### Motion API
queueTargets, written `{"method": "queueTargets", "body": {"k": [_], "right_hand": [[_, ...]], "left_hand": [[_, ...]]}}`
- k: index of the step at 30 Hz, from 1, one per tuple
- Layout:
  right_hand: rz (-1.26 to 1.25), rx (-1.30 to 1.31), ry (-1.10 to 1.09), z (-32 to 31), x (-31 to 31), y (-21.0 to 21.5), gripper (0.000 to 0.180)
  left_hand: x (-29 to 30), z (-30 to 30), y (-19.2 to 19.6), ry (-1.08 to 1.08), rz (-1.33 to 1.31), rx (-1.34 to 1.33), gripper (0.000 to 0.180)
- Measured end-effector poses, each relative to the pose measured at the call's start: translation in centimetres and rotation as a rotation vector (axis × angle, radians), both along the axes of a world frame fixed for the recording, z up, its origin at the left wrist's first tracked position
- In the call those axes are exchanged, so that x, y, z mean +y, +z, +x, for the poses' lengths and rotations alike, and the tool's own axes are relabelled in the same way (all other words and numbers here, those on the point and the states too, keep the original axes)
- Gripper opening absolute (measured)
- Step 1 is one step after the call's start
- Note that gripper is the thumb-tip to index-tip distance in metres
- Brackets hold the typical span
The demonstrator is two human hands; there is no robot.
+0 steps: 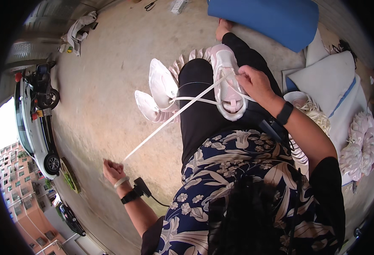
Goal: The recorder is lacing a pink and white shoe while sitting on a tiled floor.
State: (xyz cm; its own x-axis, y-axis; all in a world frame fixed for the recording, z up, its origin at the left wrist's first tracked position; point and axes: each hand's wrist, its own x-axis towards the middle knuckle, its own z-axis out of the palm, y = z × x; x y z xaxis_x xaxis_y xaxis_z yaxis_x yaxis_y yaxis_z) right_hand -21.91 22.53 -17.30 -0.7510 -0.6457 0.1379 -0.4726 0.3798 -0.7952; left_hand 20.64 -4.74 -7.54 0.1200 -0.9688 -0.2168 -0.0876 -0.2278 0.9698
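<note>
Strap (170,119) is pulled taut by clenched left hand (112,170) toward 7 o'clock; right hand (255,83) pins bundle (227,85) on knee, prob. gripping. Over-pull could slip the wrap.

Location: an open-fronted garage or ground-level workspace. Indicators: bare concrete floor (110,85), parked white car (32,127), scooter (44,89).

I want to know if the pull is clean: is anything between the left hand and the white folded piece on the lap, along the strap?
Nothing visible does. The flat white strap runs taut from the left hand over bare concrete floor to the white pleated fan-shaped piece under the right hand, passing beside the black-trousered knee.
</note>
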Motion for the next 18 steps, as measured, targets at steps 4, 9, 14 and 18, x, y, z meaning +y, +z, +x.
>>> {"method": "queueTargets", "body": {"k": [4, 9, 14, 18], "right_hand": [[0.175, -0.065, 0.196, 1.6, 3.6, 2.8, 0.021], [0.088, -0.692, 0.320, 1.8, 7.6, 9.7, 0.023], [-0.562, -0.751, 0.145, -0.5, 12.6, 15.9, 0.023], [-0.918, -0.734, 0.315, -4.7, 18.2, 20.9, 0.034]], "left_hand": [[-0.3, -6.5, 2.2, -0.288, -0.061, 0.085, 0.015], [0.2, -13.6, 6.5, -0.635, -0.246, 0.213, 0.010], [2.3, -20.3, 8.9, -0.823, -0.382, 0.267, 0.015], [3.6, -24.7, 9.4, -0.992, -0.400, 0.325, 0.015]]}}
